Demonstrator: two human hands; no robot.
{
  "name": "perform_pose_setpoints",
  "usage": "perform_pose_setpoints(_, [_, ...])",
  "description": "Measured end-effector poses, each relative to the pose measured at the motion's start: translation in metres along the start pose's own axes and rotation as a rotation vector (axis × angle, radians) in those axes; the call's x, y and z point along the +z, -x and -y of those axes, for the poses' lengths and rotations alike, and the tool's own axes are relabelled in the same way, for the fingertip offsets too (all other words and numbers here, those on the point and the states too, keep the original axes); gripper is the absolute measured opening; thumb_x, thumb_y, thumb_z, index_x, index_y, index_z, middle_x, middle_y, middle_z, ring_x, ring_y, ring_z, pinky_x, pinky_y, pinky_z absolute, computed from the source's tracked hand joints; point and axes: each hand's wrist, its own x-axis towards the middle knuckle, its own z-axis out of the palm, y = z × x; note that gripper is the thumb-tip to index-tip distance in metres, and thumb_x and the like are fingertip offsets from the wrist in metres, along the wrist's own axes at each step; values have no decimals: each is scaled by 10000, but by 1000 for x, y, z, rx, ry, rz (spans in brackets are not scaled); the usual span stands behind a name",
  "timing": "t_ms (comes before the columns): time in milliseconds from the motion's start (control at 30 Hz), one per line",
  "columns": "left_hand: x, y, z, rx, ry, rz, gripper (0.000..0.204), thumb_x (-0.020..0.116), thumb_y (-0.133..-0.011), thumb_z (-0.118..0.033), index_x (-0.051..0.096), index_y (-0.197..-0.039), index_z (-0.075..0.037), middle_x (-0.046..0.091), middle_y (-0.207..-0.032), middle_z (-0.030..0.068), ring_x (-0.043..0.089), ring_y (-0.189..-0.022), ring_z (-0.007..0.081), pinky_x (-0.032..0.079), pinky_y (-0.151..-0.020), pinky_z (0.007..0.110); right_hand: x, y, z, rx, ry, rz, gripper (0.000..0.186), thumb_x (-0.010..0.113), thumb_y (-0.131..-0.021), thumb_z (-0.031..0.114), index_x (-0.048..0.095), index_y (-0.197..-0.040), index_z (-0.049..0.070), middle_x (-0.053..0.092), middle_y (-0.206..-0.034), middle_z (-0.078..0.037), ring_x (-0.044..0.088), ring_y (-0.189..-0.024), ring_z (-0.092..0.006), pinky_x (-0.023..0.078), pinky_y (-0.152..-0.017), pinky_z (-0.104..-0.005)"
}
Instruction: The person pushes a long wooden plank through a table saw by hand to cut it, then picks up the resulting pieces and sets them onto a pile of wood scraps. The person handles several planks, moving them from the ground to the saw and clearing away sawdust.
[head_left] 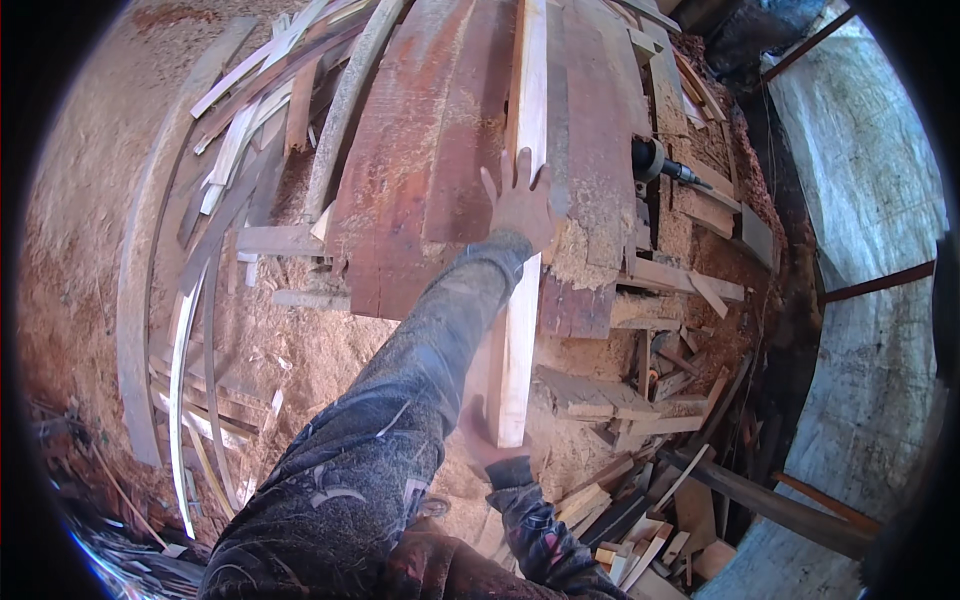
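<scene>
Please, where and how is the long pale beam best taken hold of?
Probably hold the pale beam by its near end, coming from the person's side: this narrow, squared end juts past the reddish boards, where the right hand is. The left hand lies across it farther along.

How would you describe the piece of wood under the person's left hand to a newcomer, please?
Find the broad reddish-brown planks in the upper middle. Lengthwise over them and past their near edge runs a long, straight piece of wood, left hand on top, right hand at its near end. Its clean, pale face sets it apart from those dusty planks.
</scene>
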Motion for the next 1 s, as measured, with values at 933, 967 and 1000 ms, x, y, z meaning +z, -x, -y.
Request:
perform_pose_setpoints(933, [16, -56, 9, 1, -48, -15, 579, 461, -922, -262, 394, -1472, -94, 199, -1588, 200, 25, -1489, 435, -40, -1148, 660, 79, 28, -22, -1811, 2281, 148, 611, 538, -936, 336, 381, -1460, 64, 568, -1153, -222, 594, -1001, -386, 471, -853, -484])
perform_pose_setpoints(967, [15, -54, 9, -2, -26, -16, 579, 464, -919, -260, 397, -1469, -94, 201, -1586, 201, 26, -1489, 436, -40, -1147, 661, 81, 26, -27, -1816, 2323, 112, 621, 545, -932, 337, 373, -1469, 76, 563, -1152, -228, 588, -1000, -402, 466, -851, -494])
perform_pose_setpoints(1000, [14, -55, 9, -6, -6, -17, 578, 467, -916, -257, 400, -1466, -93, 203, -1584, 203, 26, -1489, 436, -40, -1147, 662, 84, 25, -30, -1819, 2364, 74, 632, 552, -927, 338, 366, -1477, 89, 558, -1152, -233, 581, -1000, -418, 461, -850, -504])
